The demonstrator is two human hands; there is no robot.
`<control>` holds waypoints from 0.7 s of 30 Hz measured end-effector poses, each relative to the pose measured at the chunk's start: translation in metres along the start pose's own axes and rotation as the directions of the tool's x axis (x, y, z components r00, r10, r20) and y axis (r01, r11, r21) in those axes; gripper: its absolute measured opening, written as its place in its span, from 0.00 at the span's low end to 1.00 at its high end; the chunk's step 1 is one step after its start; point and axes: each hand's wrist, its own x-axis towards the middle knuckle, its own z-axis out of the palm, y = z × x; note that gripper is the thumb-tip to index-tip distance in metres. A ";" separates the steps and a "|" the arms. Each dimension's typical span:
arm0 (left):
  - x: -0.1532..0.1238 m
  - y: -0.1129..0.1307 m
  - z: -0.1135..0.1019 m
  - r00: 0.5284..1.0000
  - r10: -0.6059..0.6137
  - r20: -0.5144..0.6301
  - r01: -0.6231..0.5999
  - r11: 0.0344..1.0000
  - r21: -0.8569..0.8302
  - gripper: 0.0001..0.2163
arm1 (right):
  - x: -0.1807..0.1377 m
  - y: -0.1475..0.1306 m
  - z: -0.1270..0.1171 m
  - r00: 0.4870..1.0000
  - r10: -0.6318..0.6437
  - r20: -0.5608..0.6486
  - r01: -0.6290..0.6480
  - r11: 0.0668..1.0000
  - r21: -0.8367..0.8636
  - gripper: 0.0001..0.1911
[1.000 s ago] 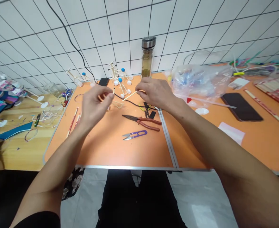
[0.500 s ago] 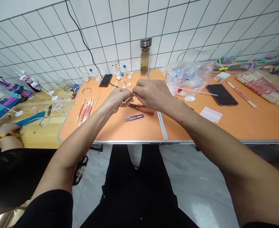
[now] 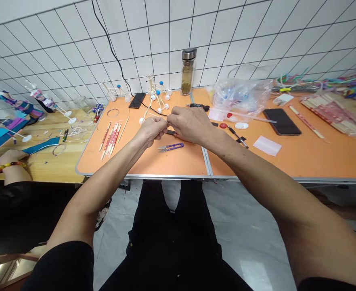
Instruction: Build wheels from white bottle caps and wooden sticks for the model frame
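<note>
My left hand [image 3: 151, 129] and my right hand [image 3: 189, 123] meet over the orange table [image 3: 153, 161], fingers pinched together on a thin wooden stick whose length is mostly hidden between them. Purple thread snips [image 3: 172, 147] lie just below the hands. Red-handled pliers are partly hidden under my right hand. Behind the hands stand small stick models with white and blue balls [image 3: 156, 95].
A glass bottle [image 3: 188, 71], a black phone [image 3: 137, 100] on a cable, loose sticks [image 3: 111, 137], a plastic bag [image 3: 241, 97], a second phone [image 3: 281, 121] and a paper slip [image 3: 268, 145] lie on the tables. Another person's hand [image 3: 10, 165] rests at the left.
My left hand came across to meet the right and both now pinch the stick. The view pulled back from the table, showing more of it.
</note>
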 end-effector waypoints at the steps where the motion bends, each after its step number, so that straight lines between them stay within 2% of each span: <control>1: 0.000 -0.006 -0.005 1.000 0.016 -0.016 -0.016 1.000 -0.005 0.06 | -0.004 0.003 0.004 0.999 0.032 -0.029 -0.032 0.999 0.023 0.20; 3: -0.002 -0.019 -0.019 0.997 0.034 -0.071 -0.034 0.999 0.002 0.06 | -0.015 0.013 0.017 0.988 0.136 -0.079 -0.131 0.989 0.071 0.25; 4: -0.004 -0.026 -0.028 0.994 0.025 -0.109 -0.025 1.000 0.003 0.06 | -0.021 0.017 0.024 0.981 0.185 -0.064 -0.179 0.980 0.088 0.26; 5: -0.005 -0.032 -0.037 0.991 0.014 -0.136 -0.015 1.000 -0.002 0.07 | -0.026 0.022 0.033 0.978 0.209 -0.008 -0.208 0.974 0.090 0.25; 7: -0.007 -0.043 -0.053 0.986 0.000 -0.169 -0.003 1.000 -0.016 0.07 | -0.034 0.028 0.050 0.973 0.177 0.149 -0.190 0.978 0.083 0.22; 10: -0.006 -0.053 -0.066 0.984 0.013 -0.179 -0.019 0.999 -0.034 0.08 | -0.037 0.031 0.067 0.949 0.136 0.284 -0.153 0.987 0.038 0.21; 14: 0.001 -0.053 -0.066 0.985 0.009 -0.170 -0.020 0.998 -0.062 0.09 | -0.032 0.029 0.076 0.935 0.115 0.335 -0.117 0.993 -0.015 0.23; 21: 0.013 -0.044 -0.054 0.993 -0.008 -0.119 -0.005 0.994 -0.113 0.08 | -0.036 0.032 0.097 0.964 0.097 0.246 -0.080 0.994 -0.079 0.25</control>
